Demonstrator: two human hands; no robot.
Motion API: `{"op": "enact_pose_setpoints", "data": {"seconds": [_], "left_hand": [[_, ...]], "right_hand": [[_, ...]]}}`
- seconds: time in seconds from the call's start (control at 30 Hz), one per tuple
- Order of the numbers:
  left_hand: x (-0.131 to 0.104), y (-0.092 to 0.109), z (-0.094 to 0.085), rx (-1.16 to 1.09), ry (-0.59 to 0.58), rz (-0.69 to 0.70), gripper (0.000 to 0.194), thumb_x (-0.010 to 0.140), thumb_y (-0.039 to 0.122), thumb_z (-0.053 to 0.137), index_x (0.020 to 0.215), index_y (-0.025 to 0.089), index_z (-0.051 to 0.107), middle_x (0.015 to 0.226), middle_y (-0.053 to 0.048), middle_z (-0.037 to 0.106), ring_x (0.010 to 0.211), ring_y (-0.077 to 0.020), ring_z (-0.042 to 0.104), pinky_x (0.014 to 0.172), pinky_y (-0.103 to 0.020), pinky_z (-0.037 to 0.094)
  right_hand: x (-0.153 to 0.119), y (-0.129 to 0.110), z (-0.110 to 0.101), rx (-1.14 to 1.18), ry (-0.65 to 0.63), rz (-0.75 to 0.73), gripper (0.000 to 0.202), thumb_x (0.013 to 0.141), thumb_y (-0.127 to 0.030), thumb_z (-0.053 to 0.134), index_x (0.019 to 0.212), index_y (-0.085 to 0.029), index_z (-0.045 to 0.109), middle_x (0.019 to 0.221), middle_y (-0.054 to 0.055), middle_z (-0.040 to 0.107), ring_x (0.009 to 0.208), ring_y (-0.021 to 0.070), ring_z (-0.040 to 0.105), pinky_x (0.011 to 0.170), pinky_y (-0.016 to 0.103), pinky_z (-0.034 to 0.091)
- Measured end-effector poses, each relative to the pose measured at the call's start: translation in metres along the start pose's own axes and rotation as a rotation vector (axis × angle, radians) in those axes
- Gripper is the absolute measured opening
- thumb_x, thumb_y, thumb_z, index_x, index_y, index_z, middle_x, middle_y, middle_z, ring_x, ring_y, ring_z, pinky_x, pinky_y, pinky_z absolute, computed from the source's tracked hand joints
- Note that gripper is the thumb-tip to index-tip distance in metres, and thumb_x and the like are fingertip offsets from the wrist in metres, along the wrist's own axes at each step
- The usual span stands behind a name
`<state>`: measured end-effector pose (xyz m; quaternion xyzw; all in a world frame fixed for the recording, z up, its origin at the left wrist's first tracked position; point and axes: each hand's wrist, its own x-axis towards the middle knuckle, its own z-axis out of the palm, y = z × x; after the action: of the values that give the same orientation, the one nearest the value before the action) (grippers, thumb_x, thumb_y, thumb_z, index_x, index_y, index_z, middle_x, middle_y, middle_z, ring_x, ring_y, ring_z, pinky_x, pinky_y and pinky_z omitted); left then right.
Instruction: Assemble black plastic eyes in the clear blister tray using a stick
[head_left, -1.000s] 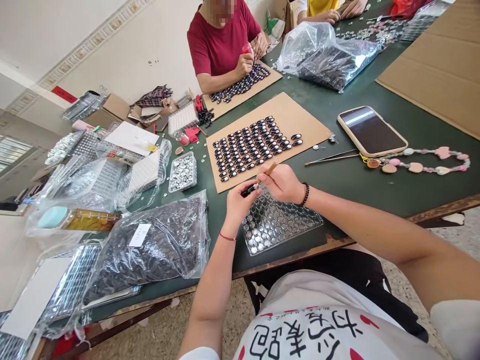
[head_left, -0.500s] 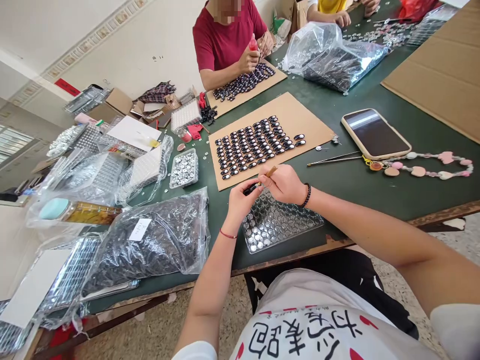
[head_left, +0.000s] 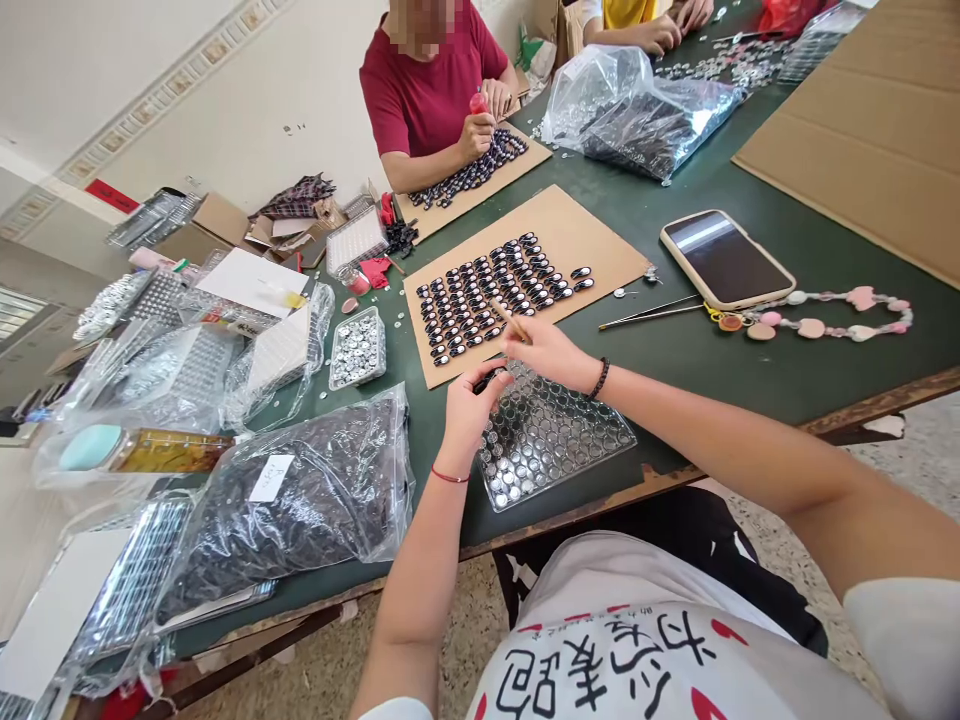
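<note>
Holding Little Things

In the middle, the left hand (head_left: 469,405) is pinching a small black piece (head_left: 489,380). The right hand (head_left: 550,352) is holding a thin stick (head_left: 509,319). Below, a clear tray (head_left: 559,432) is lying on the tabletop (head_left: 682,370). Above, shiny black pieces (head_left: 480,284) are sitting in rows on cardboard (head_left: 589,225).

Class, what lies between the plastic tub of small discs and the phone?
The head view shows a cardboard sheet bearing rows of black pieces between the tub and the phone, with loose bits by its corner.
</note>
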<state>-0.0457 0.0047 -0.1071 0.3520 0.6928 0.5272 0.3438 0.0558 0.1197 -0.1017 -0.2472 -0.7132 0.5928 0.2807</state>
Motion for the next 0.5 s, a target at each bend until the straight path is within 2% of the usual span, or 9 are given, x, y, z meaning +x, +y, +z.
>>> {"op": "enact_pose_setpoints", "data": {"seconds": [0.03,0.13,0.23,0.3,0.37,0.4,0.43,0.5], "left_hand": [[0.001,0.0,0.0,-0.009,0.01,0.008,0.034,0.065,0.036,0.067,0.093,0.017,0.065,0.068,-0.002,0.061,0.04,-0.0028,0.034,0.037,-0.017,0.028],[0.001,0.001,0.001,0.007,0.024,0.043,0.033,0.064,0.032,0.068,0.093,0.017,0.065,0.078,-0.003,0.063,0.045,-0.0034,0.038,0.039,-0.016,0.032],[-0.001,0.004,0.002,0.005,0.003,0.05,0.034,0.062,0.025,0.069,0.095,0.018,0.063,0.093,-0.005,0.062,0.059,-0.0073,0.049,0.043,-0.015,0.037],[-0.002,0.006,0.002,-0.087,-0.041,0.0,0.04,0.062,0.022,0.069,0.101,0.02,0.059,0.099,-0.006,0.061,0.062,-0.0075,0.051,0.043,-0.014,0.037],[-0.003,0.008,0.001,-0.254,-0.109,-0.109,0.042,0.066,0.021,0.066,0.106,0.021,0.054,0.1,-0.006,0.06,0.057,-0.0053,0.05,0.038,-0.012,0.031],[-0.004,0.008,-0.001,-0.349,-0.15,-0.173,0.04,0.069,0.02,0.063,0.107,0.021,0.053,0.101,-0.006,0.059,0.056,-0.0049,0.049,0.036,-0.011,0.028],[-0.003,0.009,-0.002,-0.441,-0.19,-0.232,0.036,0.071,0.019,0.061,0.106,0.021,0.053,0.102,-0.007,0.059,0.057,-0.0051,0.05,0.035,-0.011,0.026],[-0.003,0.008,-0.004,-0.582,-0.234,-0.303,0.03,0.072,0.012,0.057,0.101,0.019,0.055,0.106,-0.008,0.056,0.064,-0.0067,0.054,0.038,-0.011,0.032]], "right_hand": [[-0.001,0.001,0.001,-0.073,-0.036,-0.037,0.007,0.074,-0.023,0.054,0.072,-0.017,0.05,0.067,-0.001,0.055,0.06,0.011,0.05,0.056,0.023,0.039],[-0.005,0.004,0.005,-0.164,-0.134,-0.094,0.011,0.069,-0.016,0.058,0.079,-0.017,0.054,0.075,0.0,0.06,0.072,0.0141,0.055,0.064,0.026,0.044],[-0.004,0.006,0.006,-0.166,-0.147,-0.127,0.015,0.066,-0.009,0.06,0.077,-0.016,0.055,0.072,0.001,0.061,0.069,0.014,0.056,0.063,0.026,0.046],[0.002,0.007,0.0,-0.161,-0.131,-0.149,0.016,0.065,-0.008,0.061,0.078,-0.017,0.057,0.07,0.0,0.062,0.066,0.0131,0.056,0.062,0.026,0.047],[0.015,0.009,-0.016,-0.175,-0.053,-0.164,0.012,0.068,-0.011,0.059,0.079,-0.015,0.059,0.073,0.001,0.062,0.067,0.0135,0.056,0.064,0.028,0.046],[0.023,0.011,-0.028,-0.2,0.028,-0.16,0.01,0.07,-0.013,0.056,0.079,-0.014,0.06,0.075,0.002,0.062,0.069,0.0141,0.055,0.066,0.029,0.046],[0.033,0.014,-0.042,-0.234,0.122,-0.148,0.011,0.072,-0.014,0.054,0.081,-0.013,0.06,0.078,0.004,0.062,0.072,0.0151,0.055,0.068,0.03,0.045],[0.054,0.023,-0.074,-0.373,0.368,-0.085,0.019,0.072,-0.016,0.05,0.087,-0.012,0.061,0.081,0.005,0.062,0.073,0.0161,0.056,0.066,0.029,0.044]]}}
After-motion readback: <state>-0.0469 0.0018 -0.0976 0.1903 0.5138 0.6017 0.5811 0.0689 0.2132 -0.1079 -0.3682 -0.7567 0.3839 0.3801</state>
